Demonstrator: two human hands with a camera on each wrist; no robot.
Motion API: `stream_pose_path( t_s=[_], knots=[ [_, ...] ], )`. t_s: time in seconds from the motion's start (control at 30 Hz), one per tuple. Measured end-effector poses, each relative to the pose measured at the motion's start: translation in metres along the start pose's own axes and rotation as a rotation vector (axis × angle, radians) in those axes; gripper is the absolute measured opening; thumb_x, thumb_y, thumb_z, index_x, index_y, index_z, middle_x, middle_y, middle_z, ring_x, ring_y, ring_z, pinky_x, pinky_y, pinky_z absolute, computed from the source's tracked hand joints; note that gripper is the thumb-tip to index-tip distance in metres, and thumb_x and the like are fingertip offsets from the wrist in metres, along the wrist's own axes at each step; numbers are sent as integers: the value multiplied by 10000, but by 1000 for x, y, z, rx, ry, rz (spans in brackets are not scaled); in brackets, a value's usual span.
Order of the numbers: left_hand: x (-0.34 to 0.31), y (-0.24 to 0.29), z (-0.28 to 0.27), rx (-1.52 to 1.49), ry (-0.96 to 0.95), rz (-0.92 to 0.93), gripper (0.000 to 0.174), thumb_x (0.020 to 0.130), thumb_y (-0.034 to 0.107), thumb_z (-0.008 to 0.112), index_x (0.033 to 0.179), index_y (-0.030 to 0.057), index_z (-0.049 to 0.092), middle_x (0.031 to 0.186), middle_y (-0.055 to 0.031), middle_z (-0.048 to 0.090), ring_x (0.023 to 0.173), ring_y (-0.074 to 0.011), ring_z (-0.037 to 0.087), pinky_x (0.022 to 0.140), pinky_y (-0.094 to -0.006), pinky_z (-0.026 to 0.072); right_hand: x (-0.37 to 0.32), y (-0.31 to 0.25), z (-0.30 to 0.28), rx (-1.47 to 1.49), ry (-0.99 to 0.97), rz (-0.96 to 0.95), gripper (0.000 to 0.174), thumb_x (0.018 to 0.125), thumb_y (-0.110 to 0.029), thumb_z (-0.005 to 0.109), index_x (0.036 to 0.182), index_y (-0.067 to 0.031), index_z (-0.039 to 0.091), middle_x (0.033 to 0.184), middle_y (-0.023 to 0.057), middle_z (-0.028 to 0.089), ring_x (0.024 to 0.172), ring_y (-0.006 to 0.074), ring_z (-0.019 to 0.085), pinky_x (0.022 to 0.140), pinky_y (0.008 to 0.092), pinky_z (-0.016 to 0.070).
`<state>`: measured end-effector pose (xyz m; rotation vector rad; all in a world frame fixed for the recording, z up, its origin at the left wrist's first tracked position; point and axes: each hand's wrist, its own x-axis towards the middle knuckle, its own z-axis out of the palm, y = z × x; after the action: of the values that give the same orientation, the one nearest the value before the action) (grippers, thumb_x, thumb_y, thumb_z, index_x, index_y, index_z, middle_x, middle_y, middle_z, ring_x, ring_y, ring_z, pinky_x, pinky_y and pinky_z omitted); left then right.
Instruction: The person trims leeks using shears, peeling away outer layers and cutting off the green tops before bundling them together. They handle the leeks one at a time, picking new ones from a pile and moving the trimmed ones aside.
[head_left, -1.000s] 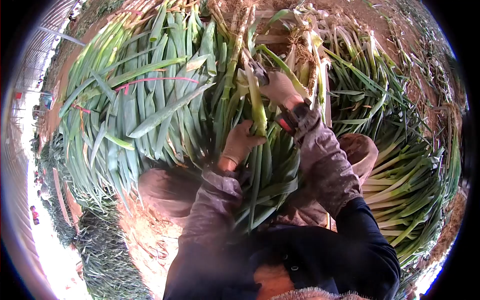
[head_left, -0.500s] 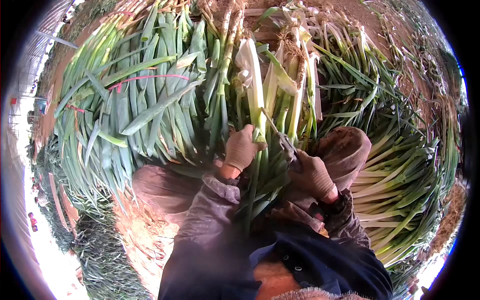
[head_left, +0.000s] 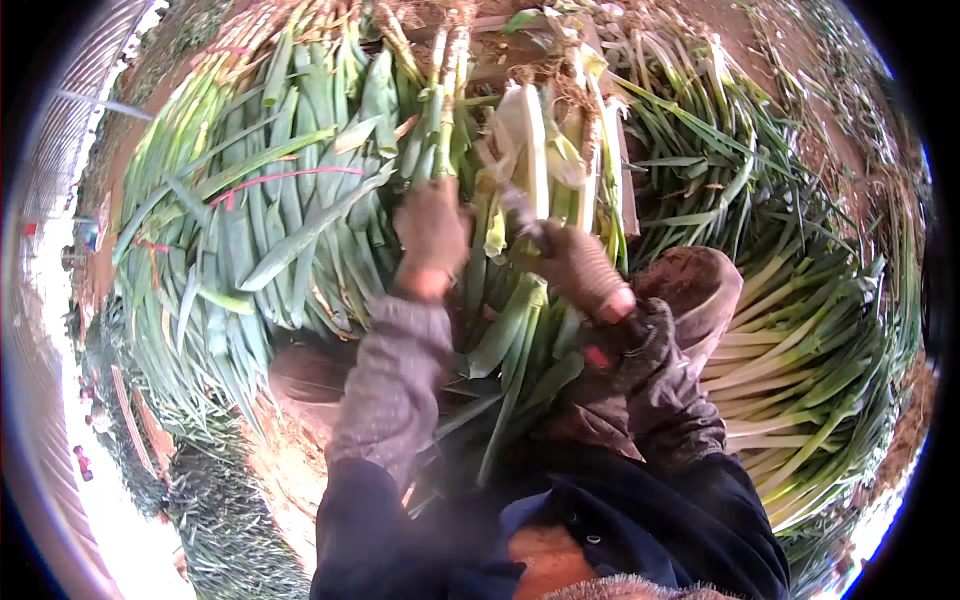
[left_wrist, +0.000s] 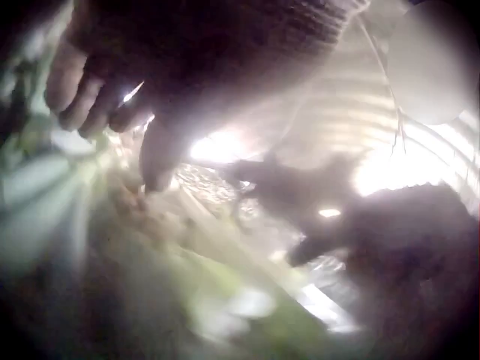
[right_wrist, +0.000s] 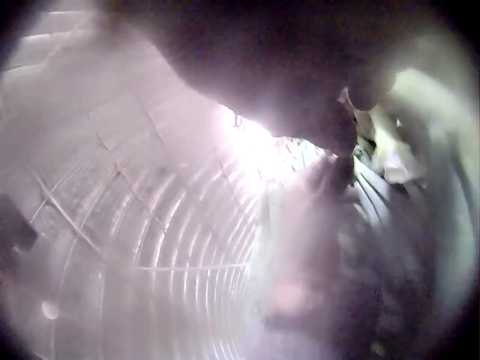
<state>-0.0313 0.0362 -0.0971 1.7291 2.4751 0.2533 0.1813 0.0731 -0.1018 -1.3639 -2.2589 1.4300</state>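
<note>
My gloved left hand point(head_left: 435, 235) is over the upper leaves of the left pile of leeks point(head_left: 300, 180), its fingers pointing down at the stalks. In the left wrist view those fingers point(left_wrist: 66, 79) hang side by side with nothing visible between them. My gloved right hand point(head_left: 580, 268) grips a narrow-bladed metal tool point(head_left: 522, 212), which points up and left across the middle stalks. Beside the blade lies a thick leek point(head_left: 537, 150) with a white stem, its green leaves running down toward my lap. Pale loose sheaths surround it. The right wrist view is dark and blurred.
A row of white-stemmed leeks point(head_left: 770, 400) lies fanned out at my right. Another leafy heap point(head_left: 710, 170) is beyond my right knee point(head_left: 690, 290). A pink tie point(head_left: 285, 175) crosses the left pile. More greens point(head_left: 220, 500) lie on the soil at lower left.
My left hand has let go of the leek in the middle and moved up and left. The right hand with the tool went down to my knee, then came back up and left.
</note>
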Motion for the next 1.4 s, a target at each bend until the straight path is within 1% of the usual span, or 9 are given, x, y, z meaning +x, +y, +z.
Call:
stream_pose_path(
  t_s=[0.13, 0.2, 0.27, 0.3, 0.53, 0.9, 1.0, 1.13, 1.4],
  knots=[
    [75, -30, 51, 368, -3, -67, 651, 768, 404, 806, 1206, 17, 521, 1151, -194, 586, 968, -345, 680, 762, -438, 581, 2, -12, 19, 109, -2, -5, 393, 848, -324, 755, 1002, 14, 627, 706, 108, 581, 645, 186, 532, 642, 354, 474],
    [92, -42, 73, 386, -51, -234, 617, 795, 324, 765, 1253, 14, 491, 1215, -203, 543, 974, -343, 686, 781, -438, 583, 4, -11, 17, 116, 41, 17, 385, 845, -318, 756, 993, 12, 625, 691, 98, 558, 635, 176, 515, 631, 351, 466],
    [84, -38, 63, 265, -19, -243, 529, 775, 301, 794, 1183, 50, 570, 1085, -160, 639, 992, -332, 693, 795, -440, 581, 4, -6, 10, 87, 101, -1, 380, 843, -317, 758, 983, 9, 622, 672, 80, 529, 625, 158, 493, 618, 346, 456],
    [83, -39, 62, 168, -110, -261, 512, 767, 292, 792, 1164, 48, 580, 1084, -169, 664, 999, -340, 697, 806, -451, 580, -1, -9, 5, 145, 100, 5, 450, 802, -384, 773, 965, 13, 640, 746, 195, 636, 701, 353, 630, 698, 423, 502],
    [-22, -33, 50, -227, -183, -224, 433, 712, 229, 759, 1018, 9, 545, 914, -249, 697, 882, -436, 691, 793, -505, 552, -67, -17, 17, 15, -23, -24, 451, 809, -393, 785, 977, -12, 610, 760, 243, 630, 753, 453, 639, 661, 484, 497],
    [-36, -13, 36, -182, -141, -254, 525, 717, 310, 823, 1022, 8, 520, 870, -260, 700, 869, -440, 696, 779, -501, 551, -54, -14, 33, -34, 2, 43, 453, 810, -417, 761, 910, 11, 652, 830, 269, 662, 837, 451, 664, 721, 485, 521],
    [-36, -14, 36, -186, -146, -257, 534, 722, 325, 828, 1020, 9, 518, 867, -254, 701, 867, -437, 698, 779, -504, 550, -36, -19, 28, -75, -10, 19, 459, 834, -392, 762, 961, 33, 644, 673, 166, 565, 630, 225, 560, 639, 382, 481],
    [-35, -11, 28, -179, -196, -223, 525, 761, 247, 804, 1087, -41, 511, 949, -247, 708, 903, -400, 710, 799, -475, 568, -11, -23, 25, -162, 32, 29, 484, 826, -438, 754, 950, 25, 682, 864, 272, 681, 885, 438, 674, 770, 476, 529],
    [-36, -11, 29, -238, -129, -214, 513, 737, 270, 808, 1047, -44, 547, 916, -244, 712, 875, -405, 707, 776, -482, 563, 51, -17, 18, -200, 108, -38, 545, 806, -483, 739, 878, 55, 690, 783, 269, 673, 815, 420, 687, 759, 457, 534]
  ],
)
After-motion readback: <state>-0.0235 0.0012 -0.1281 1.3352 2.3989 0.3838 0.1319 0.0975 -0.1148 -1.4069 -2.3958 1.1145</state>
